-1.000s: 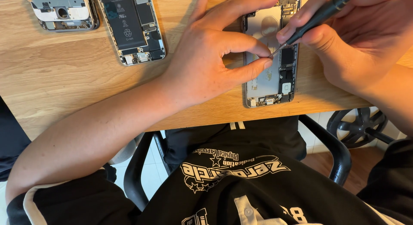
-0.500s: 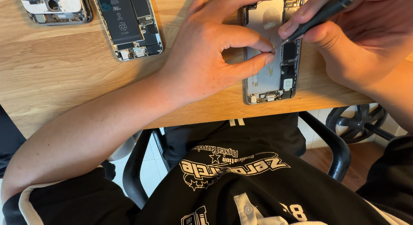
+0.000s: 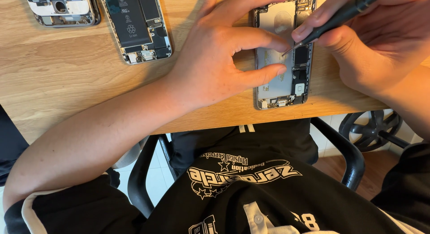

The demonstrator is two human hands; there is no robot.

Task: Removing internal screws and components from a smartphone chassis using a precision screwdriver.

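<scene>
An opened phone body (image 3: 281, 84) lies face up near the wooden table's front edge, its inner parts showing. My left hand (image 3: 221, 59) rests on it, with thumb and forefinger pressing on its left side and silver inner plate. My right hand (image 3: 371, 46) grips a dark screwdriver (image 3: 333, 18) like a pen, its tip touching the inside of the phone just above the left forefinger. The phone's upper part is partly hidden by both hands.
A second opened phone (image 3: 134, 25) with a black battery lies at the upper left, and a third phone shell (image 3: 62, 9) at the far left corner. The wooden table (image 3: 67, 77) ends just below the phone. A black chair's armrests (image 3: 342, 149) show beneath.
The view has shifted slightly. Both hands stay on the phone, with the screwdriver tip at nearly the same spot.
</scene>
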